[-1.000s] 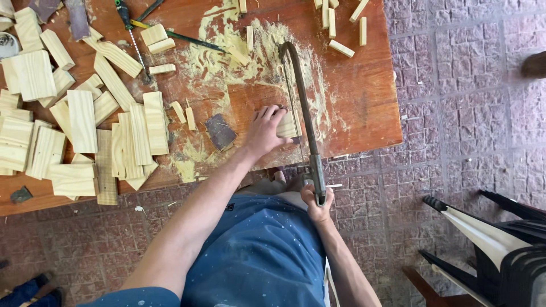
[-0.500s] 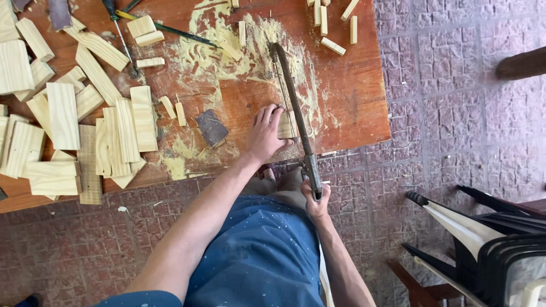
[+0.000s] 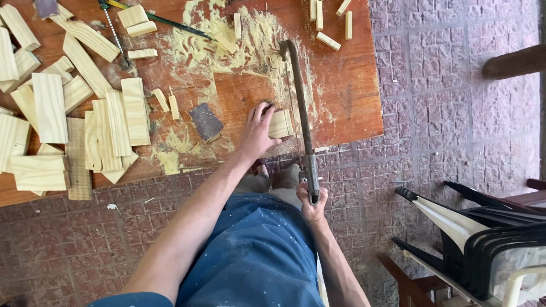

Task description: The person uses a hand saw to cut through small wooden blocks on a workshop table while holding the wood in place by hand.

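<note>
Two hands share our work: our left hand [image 3: 257, 132] presses flat on a wood block [image 3: 281, 123] near the front edge of the table [image 3: 352, 96], fingers spread, not clenched. Our right hand [image 3: 311, 200] is clenched round the handle of the hacksaw [image 3: 300, 108], whose blade crosses the block's right end. Sawdust [image 3: 250, 40] lies behind, a sandpaper piece [image 3: 206, 121] to the left.

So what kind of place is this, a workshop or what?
Probably an informal woodworking spot, perhaps outdoors: a wooden table strewn with sawdust and cut wood blocks, a hacksaw in use, paved brick floor, stacked plastic chairs.
</note>
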